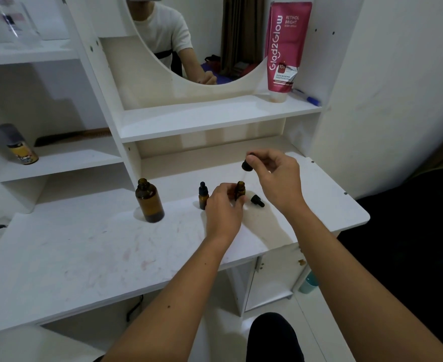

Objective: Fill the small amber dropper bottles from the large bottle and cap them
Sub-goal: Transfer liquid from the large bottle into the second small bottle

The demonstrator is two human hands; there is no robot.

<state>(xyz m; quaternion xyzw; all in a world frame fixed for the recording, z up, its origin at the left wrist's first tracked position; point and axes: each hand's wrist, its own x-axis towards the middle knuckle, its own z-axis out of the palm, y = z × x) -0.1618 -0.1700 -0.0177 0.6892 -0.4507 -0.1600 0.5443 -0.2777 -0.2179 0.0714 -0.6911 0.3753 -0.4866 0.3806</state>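
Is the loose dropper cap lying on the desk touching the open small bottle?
Apart. Head view shows bare desk between the loose dropper cap and the open small bottle in the left hand.

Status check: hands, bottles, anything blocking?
Left hand grips open small bottle on the desk. Right hand holds dropper cap above it. Second small bottle capped; large bottle open. Loose cap nearby, nothing blocking.

The large bottle (149, 201) and two small dropper bottles (203, 197) (240, 190) are amber-brown glass, their dropper caps (247, 165) (257, 200) black. The vanity table (84, 252) is white with faint pink smears. The lotion tube (284, 45) is magenta with pale lettering; the spray can (16, 145) is yellow with a grey cap.
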